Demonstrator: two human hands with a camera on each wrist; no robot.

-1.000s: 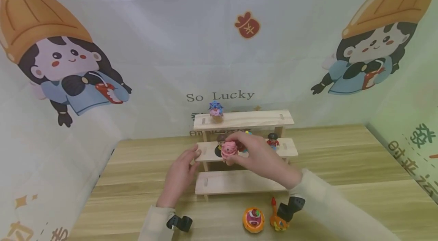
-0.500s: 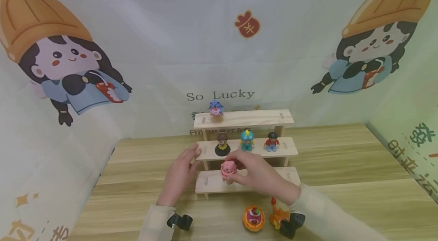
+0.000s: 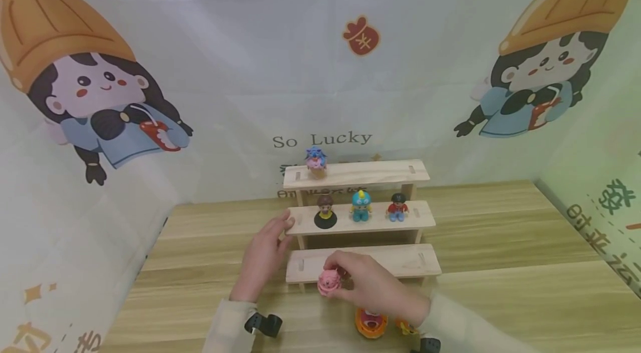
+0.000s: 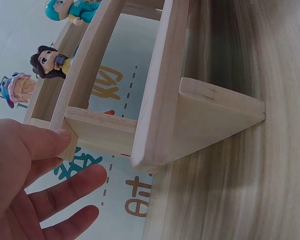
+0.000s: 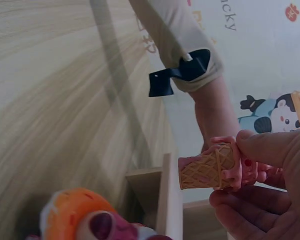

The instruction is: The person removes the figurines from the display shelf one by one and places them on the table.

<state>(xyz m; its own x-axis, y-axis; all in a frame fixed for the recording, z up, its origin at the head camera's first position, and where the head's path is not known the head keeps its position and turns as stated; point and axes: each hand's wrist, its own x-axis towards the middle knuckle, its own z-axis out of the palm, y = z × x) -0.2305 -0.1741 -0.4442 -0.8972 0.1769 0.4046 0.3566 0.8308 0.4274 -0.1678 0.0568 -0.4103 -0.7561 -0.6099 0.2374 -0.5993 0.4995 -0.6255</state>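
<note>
The pink cone [image 3: 329, 283] hangs over by the front edge of the bottom shelf [image 3: 310, 264], not yet set down, pinched in the right hand [image 3: 369, 284]; the left hand [image 3: 262, 258] pinches the left end of the middle shelf [image 3: 376, 220]. Three figures [image 3: 360, 208] already stand there, with a blue cone [image 3: 316, 162] near the top shelf's [image 3: 370, 173] left end; two orange toys [image 3: 370, 325] lie on the table [image 3: 491, 297].

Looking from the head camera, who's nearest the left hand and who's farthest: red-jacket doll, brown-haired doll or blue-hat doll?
1. Brown-haired doll: toward the left end of the middle shelf, nearest the left hand.
2. Blue-hat doll: around the shelf's middle.
3. Red-jacket doll: toward the right end.
</note>
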